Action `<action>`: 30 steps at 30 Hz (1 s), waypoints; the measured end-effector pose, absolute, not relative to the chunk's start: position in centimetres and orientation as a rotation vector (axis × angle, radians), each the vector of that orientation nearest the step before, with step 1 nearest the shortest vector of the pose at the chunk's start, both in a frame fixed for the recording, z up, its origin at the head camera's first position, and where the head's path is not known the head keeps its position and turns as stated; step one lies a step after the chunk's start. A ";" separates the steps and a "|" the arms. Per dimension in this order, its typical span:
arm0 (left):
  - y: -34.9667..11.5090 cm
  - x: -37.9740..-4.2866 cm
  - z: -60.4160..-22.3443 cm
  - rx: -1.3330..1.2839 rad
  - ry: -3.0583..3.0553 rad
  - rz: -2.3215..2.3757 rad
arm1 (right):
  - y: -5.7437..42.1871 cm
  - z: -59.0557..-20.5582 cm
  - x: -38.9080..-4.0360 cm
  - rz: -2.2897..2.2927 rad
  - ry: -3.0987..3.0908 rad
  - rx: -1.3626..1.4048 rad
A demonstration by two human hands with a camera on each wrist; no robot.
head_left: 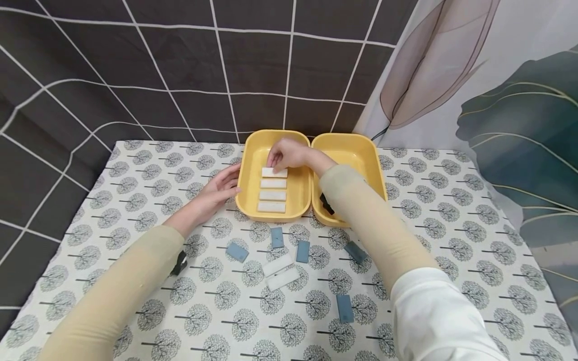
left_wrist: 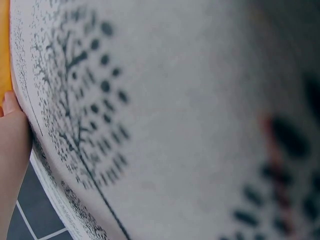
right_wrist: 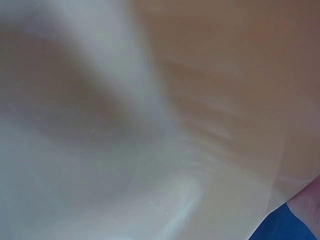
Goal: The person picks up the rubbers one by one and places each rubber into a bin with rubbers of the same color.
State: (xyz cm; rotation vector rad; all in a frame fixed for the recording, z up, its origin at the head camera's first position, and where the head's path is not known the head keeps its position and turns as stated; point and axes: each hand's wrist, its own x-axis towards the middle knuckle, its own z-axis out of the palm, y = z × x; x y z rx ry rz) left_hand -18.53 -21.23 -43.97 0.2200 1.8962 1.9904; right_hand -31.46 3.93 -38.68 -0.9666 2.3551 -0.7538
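Observation:
In the head view, my right hand (head_left: 291,153) reaches into the left yellow tray (head_left: 300,200), fingers and thumb pinching the far white rectangular block (head_left: 274,173). Below it, more white blocks (head_left: 273,195) lie flat in a column along the tray. My left hand (head_left: 221,186) rests against the tray's left wall, its fingers extended along the outside. The left wrist view catches part of that hand (left_wrist: 12,135) by the yellow wall (left_wrist: 4,50). Blur fills most of the right wrist view, and the fingers' work is hidden there.
A second yellow tray (head_left: 377,175) stands right beside the first, partly behind my right forearm. Nearer me, two white blocks (head_left: 282,278) and several blue blocks (head_left: 345,308) lie scattered on the tree-print cloth (head_left: 203,321). A dark gridded curtain (head_left: 180,60) hangs behind.

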 end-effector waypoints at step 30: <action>-21.2 -18.6 -44.1 0.224 1.891 1.994 | 3.6 -39.0 -31.4 -0.660 2.379 -0.960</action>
